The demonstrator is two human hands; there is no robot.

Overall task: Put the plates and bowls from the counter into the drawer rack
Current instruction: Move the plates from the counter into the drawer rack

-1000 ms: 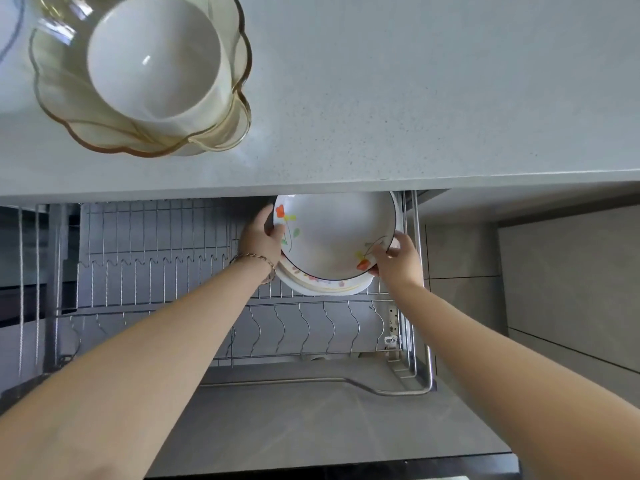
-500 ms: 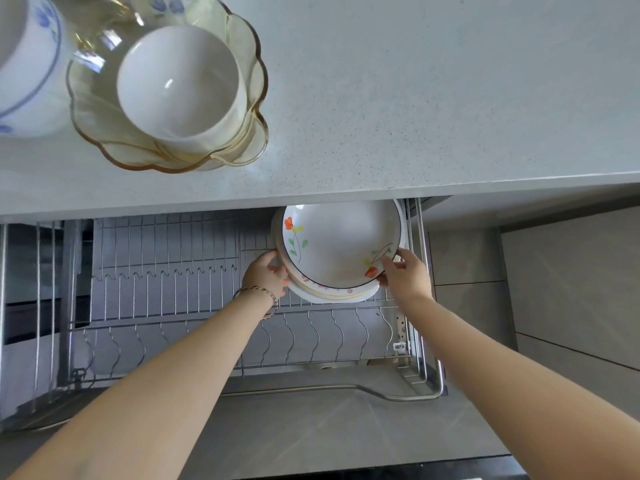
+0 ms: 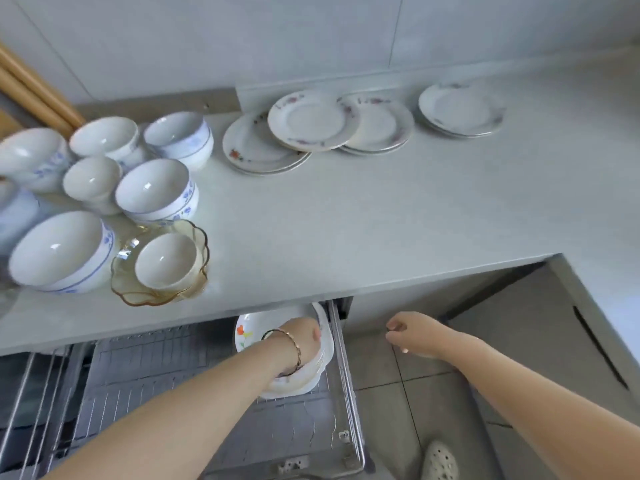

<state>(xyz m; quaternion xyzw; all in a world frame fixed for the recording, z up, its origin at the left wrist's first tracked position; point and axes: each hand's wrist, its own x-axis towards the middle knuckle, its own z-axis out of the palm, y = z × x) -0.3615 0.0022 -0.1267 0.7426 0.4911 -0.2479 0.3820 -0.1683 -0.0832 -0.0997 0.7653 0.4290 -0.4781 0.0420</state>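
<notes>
The wire drawer rack is pulled out below the counter. At its right end stand a flowered plate and white plates behind it. My left hand lies over them, fingers on the flowered plate's far rim. My right hand hangs free to the right of the rack, holding nothing. On the counter lie several floral plates in overlapping stacks, one stack apart at the right. Several white and blue bowls cluster at the left, with an amber glass bowl holding a small white bowl.
The counter's front edge overhangs the back of the rack. A grey cabinet front stands at the right, with tiled floor and a white shoe below. A wooden frame runs along the top left.
My right hand has let go of the flowered plate and drawn off to the right. My left hand has slid over the plate's face. The view has tilted up, showing the whole counter.
</notes>
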